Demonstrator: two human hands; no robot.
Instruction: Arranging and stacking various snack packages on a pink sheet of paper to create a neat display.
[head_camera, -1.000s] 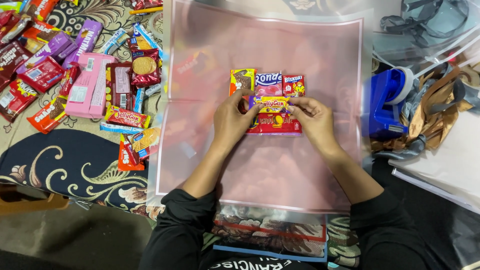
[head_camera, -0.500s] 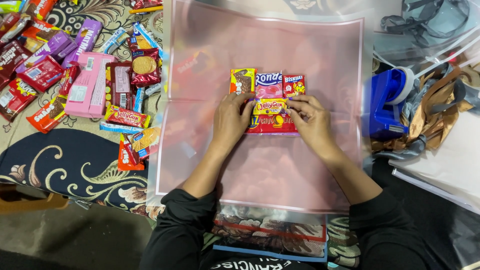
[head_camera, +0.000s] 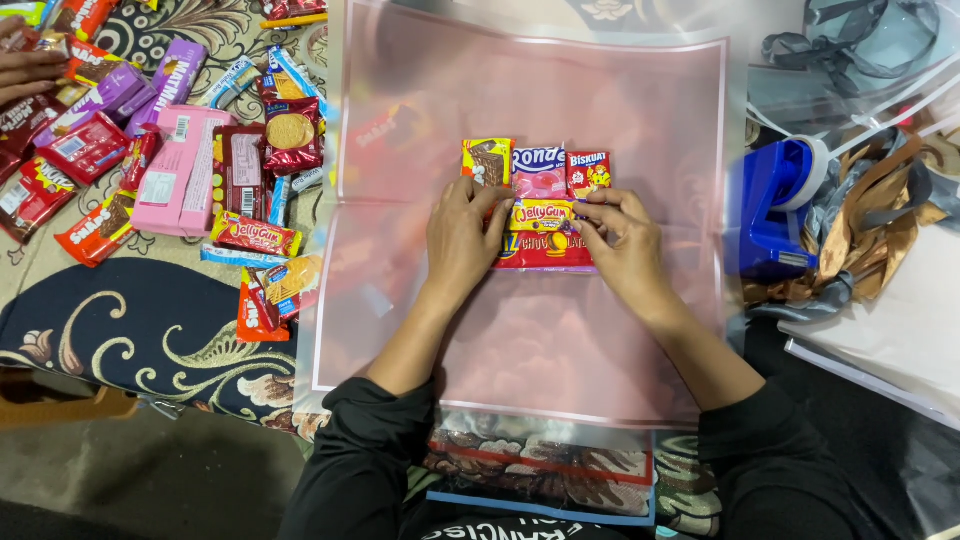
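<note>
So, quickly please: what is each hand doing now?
Left hand: flat, pressing the snack packets, gripping nothing.
Right hand: fingertips pinching the yellow candy packet.

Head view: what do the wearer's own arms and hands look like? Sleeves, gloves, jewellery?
Both hands are bare: the left hand and right hand show no gloves, and no rings or watch can be made out. Each arm wears a black long sleeve, the left sleeve and right sleeve both pushed up so the forearms are uncovered. No markings show on the sleeves.
</note>
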